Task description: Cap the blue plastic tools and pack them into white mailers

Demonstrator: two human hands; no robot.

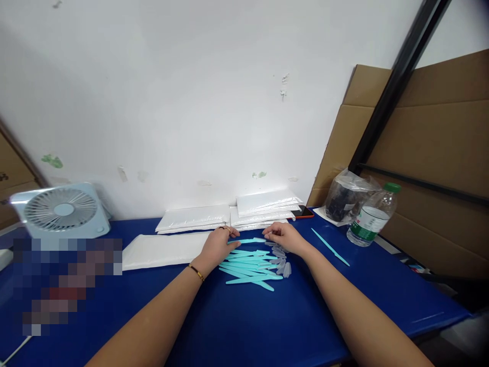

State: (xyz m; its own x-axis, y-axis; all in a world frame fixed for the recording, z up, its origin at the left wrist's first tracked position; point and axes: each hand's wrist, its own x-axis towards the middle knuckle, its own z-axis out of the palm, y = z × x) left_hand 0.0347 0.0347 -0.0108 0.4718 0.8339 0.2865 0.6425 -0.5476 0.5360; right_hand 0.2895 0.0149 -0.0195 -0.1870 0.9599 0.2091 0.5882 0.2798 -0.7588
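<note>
My left hand (221, 245) is closed on the handle end of a turquoise eyebrow razor (248, 240), which lies level just above the blue table. My right hand (283, 236) pinches at the razor's other end, where a pale clear cap (260, 239) shows over the blade; the fingertips partly hide it. Below both hands lies a loose heap of turquoise eyebrow razors (248, 266), handles mostly to the left. Several loose clear caps (281, 266) are scattered at the heap's right end, under my right wrist. One more razor (330, 247) lies apart on the right.
A white padded packet (160, 250) lies left of my hands. White packets (267, 201) are stacked by the wall, a phone (303, 212) beside them. A water bottle (370, 219) and a bagged dark cup (342, 196) stand right; a fan (63, 210) stands left.
</note>
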